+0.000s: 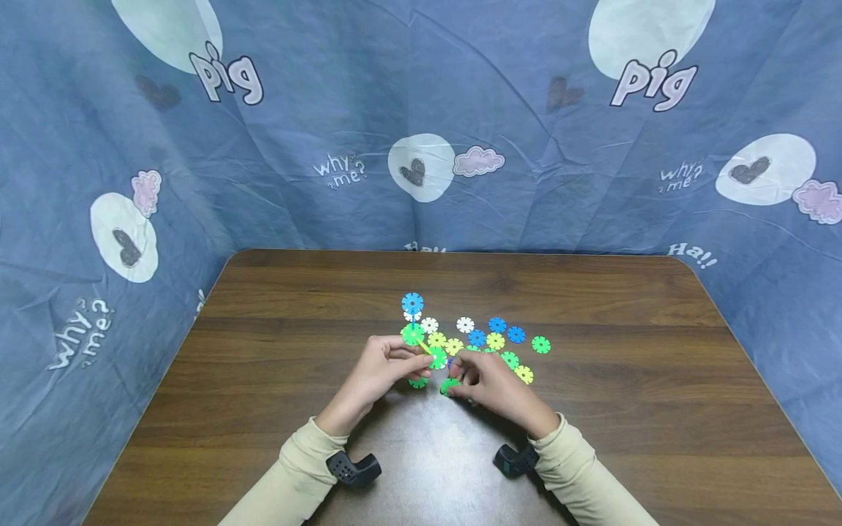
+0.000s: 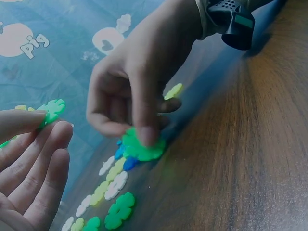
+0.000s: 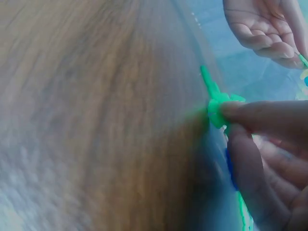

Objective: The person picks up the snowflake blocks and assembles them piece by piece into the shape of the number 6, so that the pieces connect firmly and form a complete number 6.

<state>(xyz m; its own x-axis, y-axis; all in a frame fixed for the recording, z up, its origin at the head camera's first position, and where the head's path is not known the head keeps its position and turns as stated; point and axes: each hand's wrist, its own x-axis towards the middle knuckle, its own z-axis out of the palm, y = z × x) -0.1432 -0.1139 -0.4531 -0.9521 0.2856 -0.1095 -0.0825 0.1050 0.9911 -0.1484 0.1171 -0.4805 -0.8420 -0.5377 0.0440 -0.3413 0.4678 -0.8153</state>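
Note:
My left hand (image 1: 388, 365) pinches a green notched plastic disc (image 1: 437, 357) between thumb and fingers. It ends a joined chain: a yellow disc (image 1: 424, 345) seen edge-on, another green disc (image 1: 413, 334), a white disc (image 1: 411, 316) and a blue disc (image 1: 412, 303) at the far end. Just to the right, my right hand (image 1: 496, 383) pinches a separate green disc (image 1: 449, 386) by thumb and finger, low over the table. The right wrist view shows that green disc (image 3: 219, 111) at the fingertips. Most of the chain is hidden in the left wrist view.
Loose discs in white, yellow, blue and green lie beyond my hands, among them a white one (image 1: 465, 325) and a green one (image 1: 541, 345). One green disc (image 1: 417, 382) lies by my left fingers. The wooden table (image 1: 296, 292) meets a blue printed curtain (image 1: 526, 204) behind.

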